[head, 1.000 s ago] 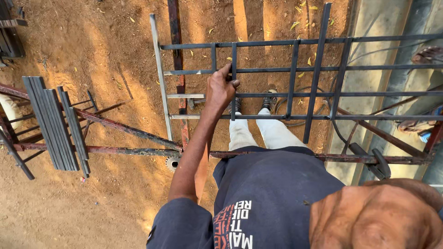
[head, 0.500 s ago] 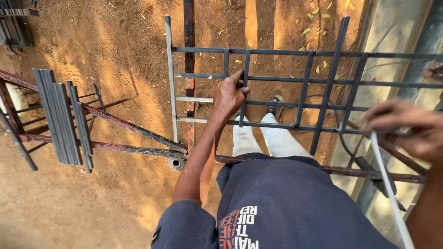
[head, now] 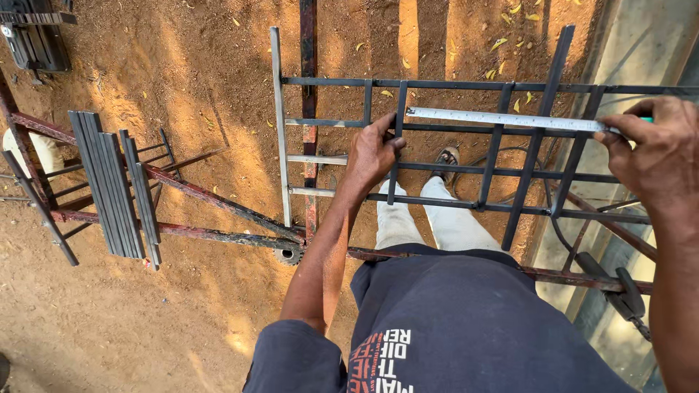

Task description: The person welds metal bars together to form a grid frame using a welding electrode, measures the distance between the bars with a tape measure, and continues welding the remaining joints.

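A person's left hand (head: 375, 154) grips an upright bar of the metal grille (head: 451, 138) while right-hand fingers (head: 619, 131) pinch the tape measure (head: 502, 118), best held taut and level.

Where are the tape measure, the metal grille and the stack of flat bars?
tape measure (head: 502, 118), head view, middle of its pale blade.
metal grille (head: 451, 85), head view, its top rail.
stack of flat bars (head: 105, 182), head view, middle of the grey stack at left.
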Demonstrator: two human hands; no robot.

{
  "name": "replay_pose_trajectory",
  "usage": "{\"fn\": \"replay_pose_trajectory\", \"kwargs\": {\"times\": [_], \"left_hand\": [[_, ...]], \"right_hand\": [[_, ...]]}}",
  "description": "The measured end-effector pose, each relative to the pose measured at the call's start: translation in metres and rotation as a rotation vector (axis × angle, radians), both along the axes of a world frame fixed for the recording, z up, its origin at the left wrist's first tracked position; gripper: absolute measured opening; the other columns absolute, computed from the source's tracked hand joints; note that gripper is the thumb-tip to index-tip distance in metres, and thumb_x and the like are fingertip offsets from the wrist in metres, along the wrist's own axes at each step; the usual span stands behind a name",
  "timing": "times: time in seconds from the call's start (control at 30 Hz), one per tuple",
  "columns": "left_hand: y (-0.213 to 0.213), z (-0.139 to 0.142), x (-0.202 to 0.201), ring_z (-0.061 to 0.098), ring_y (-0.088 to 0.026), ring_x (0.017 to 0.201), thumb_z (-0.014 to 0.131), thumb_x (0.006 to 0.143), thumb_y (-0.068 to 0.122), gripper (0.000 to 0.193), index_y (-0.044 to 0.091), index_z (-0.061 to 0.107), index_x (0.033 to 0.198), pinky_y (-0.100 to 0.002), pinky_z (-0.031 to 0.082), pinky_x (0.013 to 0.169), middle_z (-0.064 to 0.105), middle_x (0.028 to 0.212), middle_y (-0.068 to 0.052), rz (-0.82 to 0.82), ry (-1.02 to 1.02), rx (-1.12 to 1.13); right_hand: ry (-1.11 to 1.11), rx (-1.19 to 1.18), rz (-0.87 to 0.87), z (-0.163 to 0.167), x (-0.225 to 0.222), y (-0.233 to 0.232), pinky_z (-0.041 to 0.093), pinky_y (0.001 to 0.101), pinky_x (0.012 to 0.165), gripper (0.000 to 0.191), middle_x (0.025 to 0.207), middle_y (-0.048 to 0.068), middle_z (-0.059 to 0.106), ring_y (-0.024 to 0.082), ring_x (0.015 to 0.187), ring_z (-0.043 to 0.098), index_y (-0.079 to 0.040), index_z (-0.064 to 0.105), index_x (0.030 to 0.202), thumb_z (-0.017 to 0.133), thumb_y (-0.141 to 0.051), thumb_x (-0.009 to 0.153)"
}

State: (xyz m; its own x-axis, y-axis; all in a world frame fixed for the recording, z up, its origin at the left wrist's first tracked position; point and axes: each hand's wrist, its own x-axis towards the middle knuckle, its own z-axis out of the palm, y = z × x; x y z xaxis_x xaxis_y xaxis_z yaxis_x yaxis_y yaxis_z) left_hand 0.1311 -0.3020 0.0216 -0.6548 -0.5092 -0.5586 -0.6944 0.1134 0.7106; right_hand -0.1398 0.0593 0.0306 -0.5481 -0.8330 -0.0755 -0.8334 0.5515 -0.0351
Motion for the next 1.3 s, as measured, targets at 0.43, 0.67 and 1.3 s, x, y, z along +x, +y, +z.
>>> {"fn": "replay_pose_trajectory", "kwargs": {"times": [0.43, 0.67, 1.3], "left_hand": [[0.006, -0.007, -0.008, 0.077, -0.023, 0.098, 0.068, 0.090, 0.003, 0.047, 0.006, 0.062, 0.137, -0.038, 0.065, 0.081, 0.077, 0.113, -0.016, 0.067, 0.050, 0.027], [0.003, 0.000, -0.014, 0.078, -0.021, 0.086, 0.068, 0.090, 0.002, 0.047, 0.005, 0.063, 0.136, -0.036, 0.065, 0.073, 0.079, 0.100, -0.016, 0.078, 0.028, 0.025], [0.004, 0.004, -0.027, 0.078, -0.018, 0.077, 0.067, 0.091, 0.001, 0.047, 0.003, 0.063, 0.137, -0.033, 0.064, 0.065, 0.079, 0.089, -0.013, 0.110, -0.007, 0.057]], "right_hand": [[0.023, 0.005, 0.000, 0.000, -0.007, -0.009, 0.048, 0.0326, 0.092, 0.013, 0.111, 0.003, 0.064, 0.020, 0.107, 0.057, -0.021, 0.080, 0.115, 0.083, -0.028, 0.105], [0.071, -0.023, 0.010, 0.008, 0.000, -0.021, 0.049, 0.0339, 0.096, 0.008, 0.115, 0.003, 0.063, 0.020, 0.107, 0.056, -0.022, 0.081, 0.114, 0.085, -0.026, 0.108], [0.060, -0.110, 0.009, -0.013, -0.008, -0.012, 0.049, 0.0375, 0.103, 0.005, 0.120, 0.006, 0.065, 0.021, 0.114, 0.057, -0.020, 0.080, 0.117, 0.078, -0.019, 0.113]]}}
